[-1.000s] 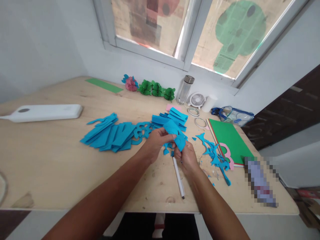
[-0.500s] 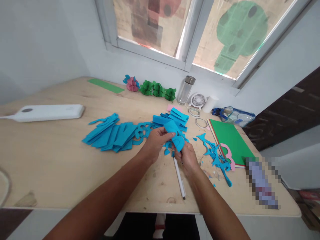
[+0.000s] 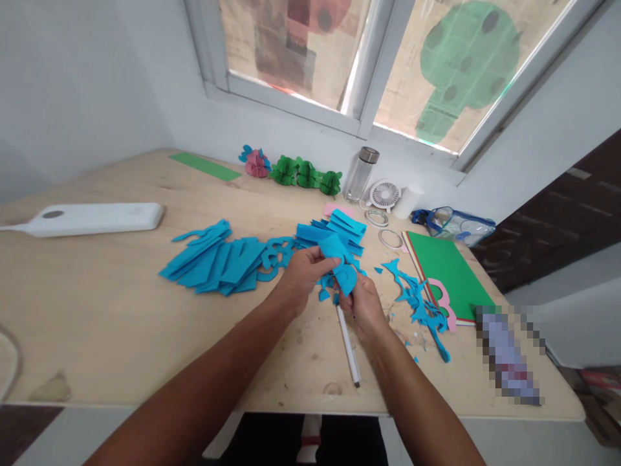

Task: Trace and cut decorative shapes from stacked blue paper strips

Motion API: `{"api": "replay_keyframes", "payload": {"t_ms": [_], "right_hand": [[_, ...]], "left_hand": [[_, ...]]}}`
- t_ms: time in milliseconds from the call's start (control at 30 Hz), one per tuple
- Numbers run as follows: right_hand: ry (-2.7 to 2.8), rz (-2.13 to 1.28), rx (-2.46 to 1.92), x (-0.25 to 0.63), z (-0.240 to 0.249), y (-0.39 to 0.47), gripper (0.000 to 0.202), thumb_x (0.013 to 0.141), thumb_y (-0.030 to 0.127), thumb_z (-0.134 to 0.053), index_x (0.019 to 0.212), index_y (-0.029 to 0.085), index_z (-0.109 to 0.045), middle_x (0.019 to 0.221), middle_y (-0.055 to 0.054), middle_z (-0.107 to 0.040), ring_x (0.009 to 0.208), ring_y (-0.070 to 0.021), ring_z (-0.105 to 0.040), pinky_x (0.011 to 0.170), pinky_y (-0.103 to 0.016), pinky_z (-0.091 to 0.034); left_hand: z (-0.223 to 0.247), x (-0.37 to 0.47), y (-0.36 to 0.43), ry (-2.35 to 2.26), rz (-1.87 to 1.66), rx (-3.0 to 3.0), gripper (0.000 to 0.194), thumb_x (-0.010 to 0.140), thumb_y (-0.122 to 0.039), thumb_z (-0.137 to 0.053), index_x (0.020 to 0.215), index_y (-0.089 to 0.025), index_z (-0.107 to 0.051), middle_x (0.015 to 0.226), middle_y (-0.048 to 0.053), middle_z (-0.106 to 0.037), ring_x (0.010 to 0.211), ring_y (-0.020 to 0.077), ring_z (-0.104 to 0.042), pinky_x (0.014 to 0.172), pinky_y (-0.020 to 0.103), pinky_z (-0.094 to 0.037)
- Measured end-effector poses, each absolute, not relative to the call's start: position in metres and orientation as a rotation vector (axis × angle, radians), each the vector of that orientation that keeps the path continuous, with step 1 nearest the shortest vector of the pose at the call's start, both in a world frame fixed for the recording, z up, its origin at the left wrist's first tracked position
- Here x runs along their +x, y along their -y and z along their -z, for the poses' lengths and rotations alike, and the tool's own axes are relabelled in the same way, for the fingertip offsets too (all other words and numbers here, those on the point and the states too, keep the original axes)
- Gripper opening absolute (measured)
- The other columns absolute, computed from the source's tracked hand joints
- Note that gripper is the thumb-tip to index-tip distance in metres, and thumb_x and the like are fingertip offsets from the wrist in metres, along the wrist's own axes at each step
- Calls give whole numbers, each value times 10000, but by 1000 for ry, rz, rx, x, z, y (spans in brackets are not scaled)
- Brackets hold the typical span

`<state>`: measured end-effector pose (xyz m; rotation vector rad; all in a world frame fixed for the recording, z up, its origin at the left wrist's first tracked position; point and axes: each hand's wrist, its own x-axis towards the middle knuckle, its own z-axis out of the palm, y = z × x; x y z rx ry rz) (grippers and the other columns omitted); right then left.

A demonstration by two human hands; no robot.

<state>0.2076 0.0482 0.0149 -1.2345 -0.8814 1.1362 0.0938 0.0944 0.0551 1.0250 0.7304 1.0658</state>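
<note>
My left hand (image 3: 306, 275) pinches a folded piece of blue paper (image 3: 334, 249) between thumb and fingers. A rounded outline is drawn or cut on the paper's lower part. My right hand (image 3: 366, 304) is closed just below that part, at its lower right edge; what its fingers grip is hidden by the paper and the hand. Under my hands lie small blue scraps (image 3: 324, 295) and a white marker (image 3: 348, 349) pointing toward the table's front edge. Behind the held paper is a pile of folded blue paper strips (image 3: 349, 225).
More folded blue strips (image 3: 218, 265) fan out at left. Blue offcuts (image 3: 420, 304) lie right, beside green card sheets (image 3: 449, 272). Tape rolls (image 3: 391, 239), a small fan (image 3: 385, 195), a glass bottle (image 3: 361, 175) and green paper ornaments (image 3: 305, 173) stand along the wall.
The held paper and my hands have barely shifted; the paper's lower rounded part tilts very slightly. Everything on the table stays where it was.
</note>
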Motion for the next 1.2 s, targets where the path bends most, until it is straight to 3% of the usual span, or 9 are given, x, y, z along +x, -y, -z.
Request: {"api": "replay_keyframes", "payload": {"t_ms": [200, 767, 1200], "right_hand": [[871, -1118, -1249, 207, -16, -48, 440, 724, 574, -600, 519, 201, -485, 357, 67, -362, 362, -72, -259, 412, -250, -162], [966, -1111, -1261, 208, -16, -47, 575, 771, 651, -555, 437, 220, -374, 347, 72, -325, 346, -59, -242, 394, -247, -153], [1001, -1138, -1245, 211, -12, -48, 607, 775, 697, -542, 436, 220, -381, 352, 75, -317, 345, -56, -239, 391, -251, -147]], "left_hand": [[-53, 94, -94, -681, -1029, 1046, 206, 601, -322, -752, 584, -162, -623, 546, 4, -622, 482, 137, -543, 524, 285, -478], [-55, 87, -101, -694, -994, 1086, 172, 549, -285, -735, 546, -166, -611, 552, -7, -600, 574, 139, -550, 608, 276, -472], [-54, 88, -101, -703, -1011, 1086, 253, 572, -373, -758, 598, -159, -626, 565, 14, -629, 542, 140, -553, 535, 263, -455]]}}
